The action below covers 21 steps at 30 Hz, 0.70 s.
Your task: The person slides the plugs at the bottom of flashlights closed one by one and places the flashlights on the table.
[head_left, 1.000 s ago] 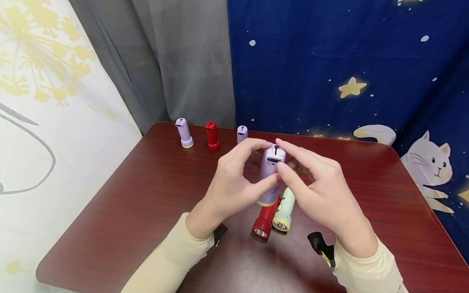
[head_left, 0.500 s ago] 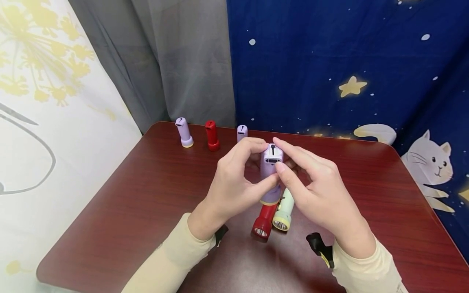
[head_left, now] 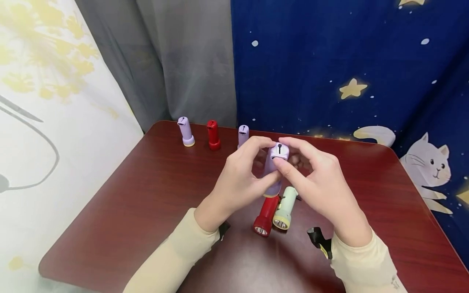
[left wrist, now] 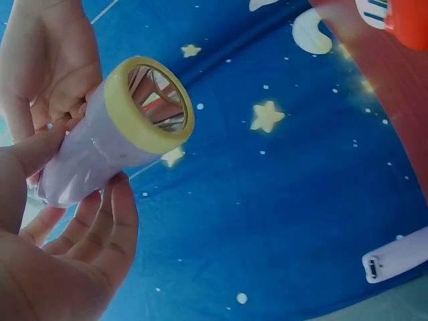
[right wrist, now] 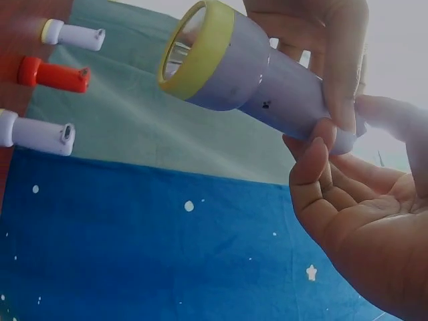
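Between both hands a light purple flashlight [head_left: 272, 179] with a yellow lens ring [left wrist: 126, 110] is held above the table, tail end up and lens end down. My left hand [head_left: 239, 179] grips its body, thumb on the near side and fingers round the far side. With thumb and forefinger my right hand [head_left: 316, 179] pinches the tail end, the thumb lying over part of the black slot there. Behind and below it in the head view, a red flashlight [head_left: 266, 215] and a pale green flashlight [head_left: 286, 209] lie side by side, lenses facing me.
Along the back of the table [head_left: 121, 211] stand a purple flashlight [head_left: 186, 132], a red flashlight [head_left: 213, 136] and another purple one [head_left: 243, 134], partly hidden by my left hand. A grey curtain [head_left: 198, 61] and a blue starry curtain [head_left: 293, 73] hang behind.
Both hands and the purple flashlight have shifted slightly right and up in the head view. The flashlight's tail has tipped, and my right thumb now covers more of its slot.
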Motion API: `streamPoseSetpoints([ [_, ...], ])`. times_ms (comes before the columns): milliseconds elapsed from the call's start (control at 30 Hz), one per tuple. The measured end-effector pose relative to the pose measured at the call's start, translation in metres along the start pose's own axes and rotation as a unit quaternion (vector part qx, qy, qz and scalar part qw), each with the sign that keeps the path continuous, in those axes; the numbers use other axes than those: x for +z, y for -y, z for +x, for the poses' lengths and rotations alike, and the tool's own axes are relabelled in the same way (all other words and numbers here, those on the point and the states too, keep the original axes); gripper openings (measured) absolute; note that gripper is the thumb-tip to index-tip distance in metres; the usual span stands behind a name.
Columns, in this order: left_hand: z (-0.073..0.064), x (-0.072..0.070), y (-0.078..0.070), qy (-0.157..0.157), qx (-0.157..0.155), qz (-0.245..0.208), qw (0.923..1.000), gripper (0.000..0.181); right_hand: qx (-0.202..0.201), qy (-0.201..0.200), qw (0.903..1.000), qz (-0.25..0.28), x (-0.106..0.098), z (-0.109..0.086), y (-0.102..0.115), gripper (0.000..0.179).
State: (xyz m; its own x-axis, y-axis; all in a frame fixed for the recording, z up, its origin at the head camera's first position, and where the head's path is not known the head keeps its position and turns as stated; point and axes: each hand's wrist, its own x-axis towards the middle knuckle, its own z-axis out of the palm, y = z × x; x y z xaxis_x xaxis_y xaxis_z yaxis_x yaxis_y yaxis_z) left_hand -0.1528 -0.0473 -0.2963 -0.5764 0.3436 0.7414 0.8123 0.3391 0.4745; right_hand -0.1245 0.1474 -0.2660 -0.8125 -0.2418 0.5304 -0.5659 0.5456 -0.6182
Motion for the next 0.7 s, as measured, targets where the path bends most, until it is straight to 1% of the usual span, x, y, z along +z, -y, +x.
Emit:
streamPoseSetpoints([
  [100,0.000,0.004,0.006,0.018,-0.030,0.015,0.9993,0.053,0.021,0.027,0.9993,-0.014,-0.001,0.007,-0.009,0.043],
  [167,-0.002,0.005,0.010,0.033,-0.064,0.033,0.9969,0.060,0.036,0.049,0.9979,-0.024,-0.002,0.015,-0.015,0.043],
  [267,-0.008,0.005,0.016,0.060,-0.126,0.068,0.9878,0.069,0.056,0.075,0.9946,-0.044,-0.004,0.031,-0.026,0.044],
  [300,-0.010,0.006,0.018,0.068,-0.145,0.077,0.9840,0.070,0.061,0.082,0.9935,-0.050,-0.004,0.036,-0.030,0.044],
  [367,-0.014,0.006,0.023,0.082,-0.174,0.089,0.9774,0.068,0.071,0.097,0.9907,-0.062,-0.004,0.047,-0.039,0.046],
  [433,-0.019,0.006,0.028,0.089,-0.189,0.096,0.9733,0.064,0.082,0.114,0.9875,-0.071,-0.001,0.057,-0.048,0.048],
  [533,-0.025,0.004,0.037,0.091,-0.201,0.103,0.9699,0.058,0.088,0.135,0.9834,-0.083,0.007,0.070,-0.063,0.048],
  [700,-0.030,-0.004,0.046,0.090,-0.219,0.116,0.9647,0.050,0.065,0.137,0.9823,-0.111,0.021,0.092,-0.095,0.047],
])
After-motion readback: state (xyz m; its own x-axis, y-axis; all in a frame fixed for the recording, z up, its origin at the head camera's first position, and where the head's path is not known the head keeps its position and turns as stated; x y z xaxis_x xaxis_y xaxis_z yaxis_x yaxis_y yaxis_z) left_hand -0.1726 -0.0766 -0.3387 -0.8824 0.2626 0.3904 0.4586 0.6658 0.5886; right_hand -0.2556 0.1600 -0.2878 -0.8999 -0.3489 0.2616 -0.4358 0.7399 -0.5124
